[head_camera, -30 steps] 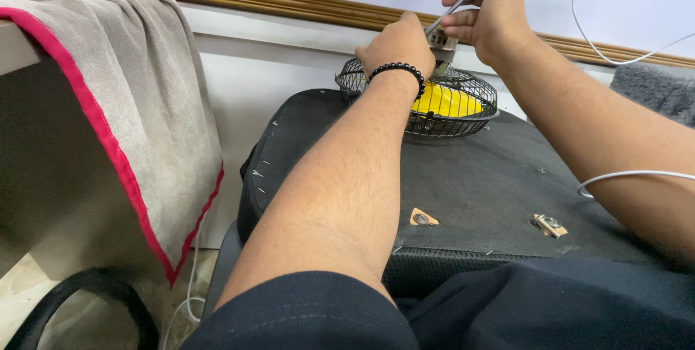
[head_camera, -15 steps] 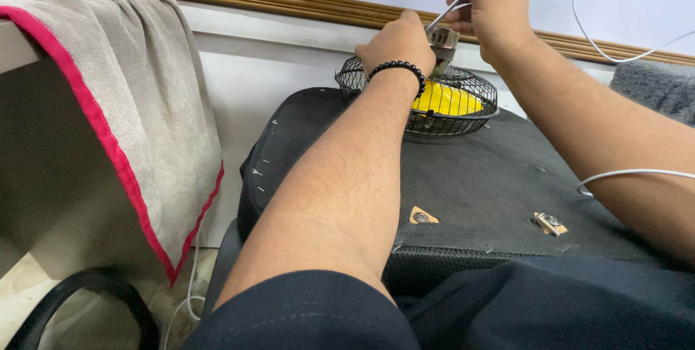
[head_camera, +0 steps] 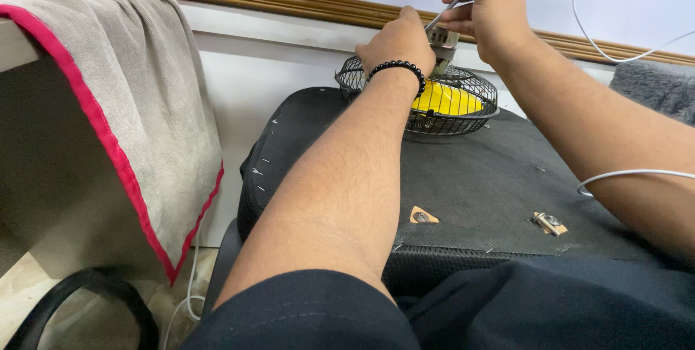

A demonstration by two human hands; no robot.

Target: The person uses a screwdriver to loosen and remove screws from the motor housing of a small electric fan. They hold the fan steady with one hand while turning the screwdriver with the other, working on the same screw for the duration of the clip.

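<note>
A small fan [head_camera: 452, 104] with a black wire cage and yellow blades lies face down on a black padded seat [head_camera: 478, 198]. Its grey motor housing [head_camera: 443, 40] points up. My left hand [head_camera: 397, 42], with a black bead bracelet at the wrist, rests on the cage and holds the fan by the motor. My right hand [head_camera: 491, 10] grips a screwdriver [head_camera: 450, 4] with a dark red handle; its metal shaft slants down to the motor housing.
A grey towel with red trim [head_camera: 123, 89] hangs over a ledge at left. A white cable [head_camera: 622, 175] crosses my right forearm. Small metal parts [head_camera: 546, 222] lie on the seat. A wooden moulding [head_camera: 289, 4] runs along the wall behind.
My right hand and the screwdriver have shifted slightly up and to the right at the motor. My left hand has stayed on the fan.
</note>
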